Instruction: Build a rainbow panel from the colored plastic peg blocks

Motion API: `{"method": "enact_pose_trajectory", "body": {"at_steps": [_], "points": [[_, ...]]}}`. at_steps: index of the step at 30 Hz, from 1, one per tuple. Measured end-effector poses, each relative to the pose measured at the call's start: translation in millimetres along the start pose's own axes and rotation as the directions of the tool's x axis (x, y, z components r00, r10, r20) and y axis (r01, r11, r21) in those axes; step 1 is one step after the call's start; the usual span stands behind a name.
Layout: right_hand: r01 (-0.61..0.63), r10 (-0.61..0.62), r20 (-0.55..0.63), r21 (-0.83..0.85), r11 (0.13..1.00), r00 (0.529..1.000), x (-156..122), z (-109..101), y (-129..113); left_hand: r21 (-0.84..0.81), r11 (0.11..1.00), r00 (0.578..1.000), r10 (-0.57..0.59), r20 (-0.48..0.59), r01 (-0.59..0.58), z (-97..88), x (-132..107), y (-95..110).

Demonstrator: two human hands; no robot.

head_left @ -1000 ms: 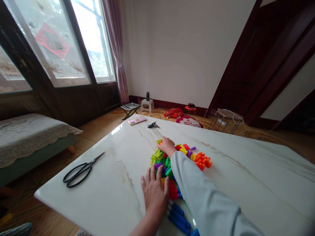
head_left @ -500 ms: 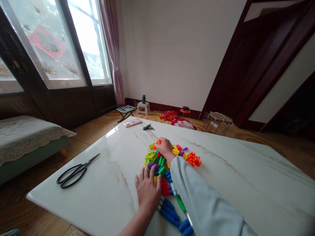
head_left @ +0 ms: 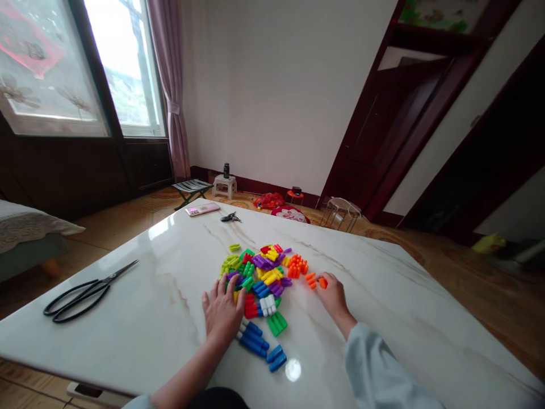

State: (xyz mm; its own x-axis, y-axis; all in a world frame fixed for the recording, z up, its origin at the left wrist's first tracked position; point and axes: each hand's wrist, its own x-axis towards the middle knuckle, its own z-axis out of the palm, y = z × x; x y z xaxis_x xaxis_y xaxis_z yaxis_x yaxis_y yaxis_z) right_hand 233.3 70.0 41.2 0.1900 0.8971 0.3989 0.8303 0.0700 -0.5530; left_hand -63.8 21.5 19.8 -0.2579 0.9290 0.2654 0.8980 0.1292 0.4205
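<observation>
Dozens of bullet-shaped plastic blocks (head_left: 264,262), one orange block (head_left: 322,282) in our pinch

We take the heap as the clock's centre, with twelve pointing away from us across the marble-patterned table (head_left: 426,309). At eight, our left hand (head_left: 223,311) lies spread and nearly flat, fingertips over the heap's edge; we see nothing gripped in it, though what lies under the fingers is hidden. Between three and four, clear of the heap, our right hand (head_left: 334,296) is half curled, thumb and fingertips drawn in on the orange block. A second orange piece (head_left: 310,280) lies right at those fingertips; whether they hold it too, we cannot tell.

An orange cluster (head_left: 297,266) sits near three, a green block (head_left: 277,324) at five and a blue pair (head_left: 276,358) at half past five. Black-handled scissors (head_left: 91,291) lie well off at nine, keys (head_left: 230,217) at eleven.

We judge the pieces light, stiff and hard to break, with smooth skins likely to skid on the glossy top. The ribbed sides should give us the surest hold, thumb opposite fingers across the row; the rounded tips would probably roll out of a pinch.
</observation>
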Motion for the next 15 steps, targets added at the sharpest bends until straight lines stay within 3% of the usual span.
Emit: {"method": "enact_pose_trajectory", "body": {"at_steps": [3,8,11,13,15], "points": [[-0.024,0.023,-0.026,-0.03,0.999,0.999,-2,2,5,0.026,1.0,1.0,0.011,-0.003,-0.011,0.8,0,-1],[-0.22,0.219,-0.038,-0.023,0.975,0.975,2,-8,6,0.048,0.999,1.0,0.003,0.016,-0.004,-0.1,0,-1],[-0.311,0.326,0.086,-0.152,0.938,0.942,-3,-12,8,0.054,0.999,1.0,-0.002,0.018,0.001,-1.8,0,0],[-0.313,0.367,0.211,-0.25,0.916,0.906,-7,-12,7,0.056,0.998,1.0,-0.004,0.023,0.003,-2.6,0,0],[-0.278,0.361,0.264,-0.304,0.911,0.894,-9,-12,4,0.058,0.998,1.0,-0.005,0.025,0.003,-3.0,0,0]]}}
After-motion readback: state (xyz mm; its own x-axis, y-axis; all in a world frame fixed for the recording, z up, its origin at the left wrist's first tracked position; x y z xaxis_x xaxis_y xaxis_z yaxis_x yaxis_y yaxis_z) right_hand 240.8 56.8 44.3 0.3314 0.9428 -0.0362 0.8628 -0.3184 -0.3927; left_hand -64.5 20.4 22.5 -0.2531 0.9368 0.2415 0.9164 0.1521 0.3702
